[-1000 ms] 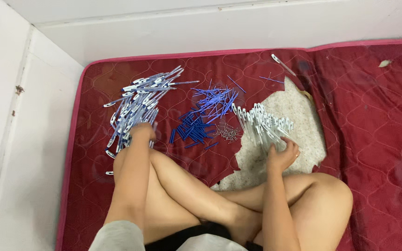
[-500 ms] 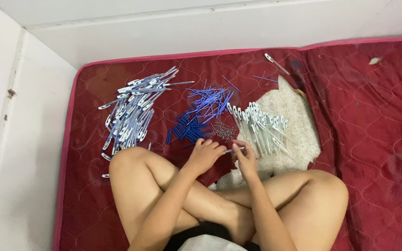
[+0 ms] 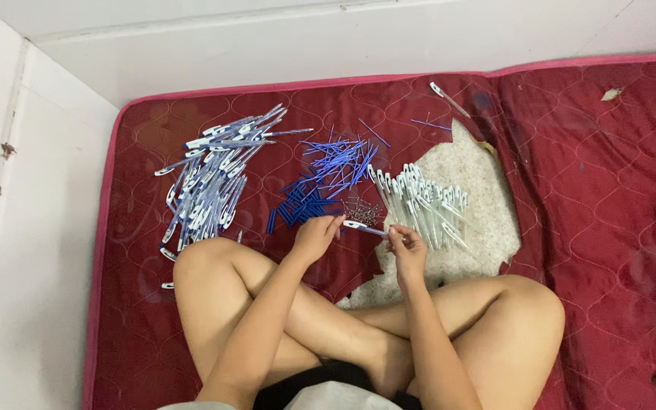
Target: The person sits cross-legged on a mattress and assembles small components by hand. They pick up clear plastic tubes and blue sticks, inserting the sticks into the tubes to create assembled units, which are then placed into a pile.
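Head view gives me a red quilted mattress (image 3: 586, 190) filling most of the frame, pushed against a white wall (image 3: 267, 53) on the far side and the left. I see a torn patch (image 3: 465, 228) in its cover, pale stuffing showing, right of centre. My crossed bare legs (image 3: 282, 304) take up the near middle. On the far left lies a big heap of blue-and-white pens (image 3: 210, 178); right of it, a scatter of thin blue refills (image 3: 335, 163) with short dark-blue caps (image 3: 298, 209) just near of them. A pile of clear barrels (image 3: 419, 201) rests on the torn patch. My left hand (image 3: 316, 239) and right hand (image 3: 408, 250) meet between those piles, above my knees. Both pinch one pen (image 3: 364, 227) between them, left fingers closed on its left end, right fingers closed on its right end. A single stray pen (image 3: 448, 99) lies far back near the wall.
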